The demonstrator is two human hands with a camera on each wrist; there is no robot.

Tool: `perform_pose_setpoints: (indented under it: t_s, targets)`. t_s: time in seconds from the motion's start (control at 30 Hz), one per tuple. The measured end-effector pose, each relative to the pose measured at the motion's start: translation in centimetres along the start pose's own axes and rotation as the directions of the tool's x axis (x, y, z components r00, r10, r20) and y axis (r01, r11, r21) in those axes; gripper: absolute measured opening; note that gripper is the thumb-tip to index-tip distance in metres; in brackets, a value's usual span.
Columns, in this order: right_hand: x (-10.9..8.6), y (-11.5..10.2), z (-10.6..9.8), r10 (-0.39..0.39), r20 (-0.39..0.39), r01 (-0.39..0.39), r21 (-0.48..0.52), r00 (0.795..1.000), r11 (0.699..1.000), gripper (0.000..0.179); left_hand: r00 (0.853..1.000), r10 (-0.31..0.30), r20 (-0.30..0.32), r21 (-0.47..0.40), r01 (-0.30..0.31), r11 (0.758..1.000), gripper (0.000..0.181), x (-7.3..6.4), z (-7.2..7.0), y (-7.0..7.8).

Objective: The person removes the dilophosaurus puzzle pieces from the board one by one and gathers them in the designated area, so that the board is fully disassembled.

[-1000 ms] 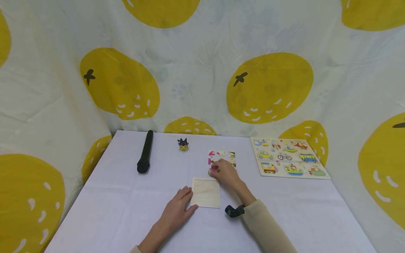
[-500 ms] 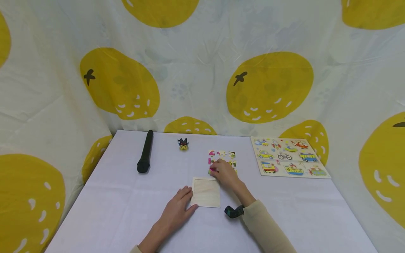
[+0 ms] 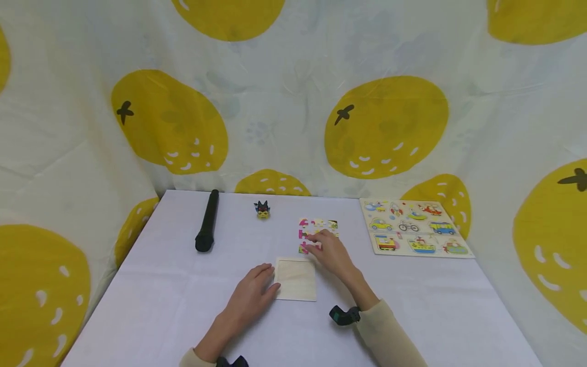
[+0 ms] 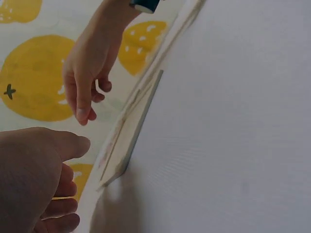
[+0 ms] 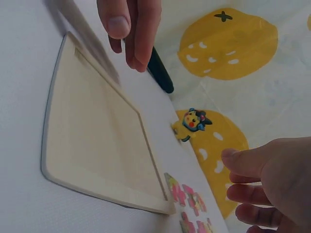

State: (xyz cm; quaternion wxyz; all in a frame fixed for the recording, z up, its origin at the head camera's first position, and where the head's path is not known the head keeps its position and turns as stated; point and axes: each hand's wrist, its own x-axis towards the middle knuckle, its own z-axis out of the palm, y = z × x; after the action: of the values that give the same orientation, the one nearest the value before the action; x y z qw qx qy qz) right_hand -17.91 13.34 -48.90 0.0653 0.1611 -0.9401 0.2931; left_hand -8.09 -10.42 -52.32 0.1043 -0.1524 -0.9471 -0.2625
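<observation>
An unfilled square wooden puzzle tray (image 3: 295, 279) with a raised rim lies on the white table. My left hand (image 3: 247, 295) is at its left side, fingers loosely bent; in the left wrist view this hand (image 4: 29, 177) shows nothing in its fingers. Just beyond the tray lie several colourful jigsaw pieces (image 3: 303, 234), partly covered by my right hand (image 3: 334, 256). That hand hovers over their near side with thumb and index finger apart. Seen from the right wrist, the right hand (image 5: 282, 182) is empty, and jigsaw pieces (image 5: 187, 200) lie past the tray's corner.
At the back left lies a black microphone (image 3: 208, 221). A small yellow figurine (image 3: 262, 210) with dark ears stands at the back middle. On the right is a wooden board of vehicle pictures (image 3: 416, 227). A fruit-patterned curtain (image 3: 284, 102) hangs behind the table.
My left hand has come up off the tray's left edge, its fingers drawing in. My right thumb and index finger have moved apart above the jigsaw pieces. The head view has shifted slightly.
</observation>
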Motion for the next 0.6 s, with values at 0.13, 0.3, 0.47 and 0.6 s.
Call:
perform_pose_setpoints:
  t_s: [0.13, 0.3, 0.47, 0.6]
  targets:
    - [-0.6, -0.8, -1.1, 0.025, -0.016, -0.025, 0.014, 1.000, 1.000, 0.033, 0.997, 0.030, -0.068, 0.042, -0.028, 0.999, 0.046, 1.4, -1.1, 0.2]
    - [-1.7, -1.7, -2.3, 0.039, -0.050, -0.040, -0.003, 0.998, 0.999, 0.038, 0.982, 0.092, -0.167, 0.108, -0.075, 0.991, 0.049, 3.5, -2.3, 0.6]
    - [-3.3, -2.1, -2.7, -0.029, -0.107, 0.019, -0.093, 0.994, 0.996, 0.046, 0.964, 0.143, -0.223, 0.183, -0.102, 0.978, 0.055, 4.2, -3.4, 1.2]
    - [-4.1, -2.1, -2.8, -0.103, -0.176, 0.072, -0.174, 0.979, 0.982, 0.056, 0.957, 0.168, -0.236, 0.243, -0.109, 0.964, 0.060, 4.4, -4.1, 1.6]
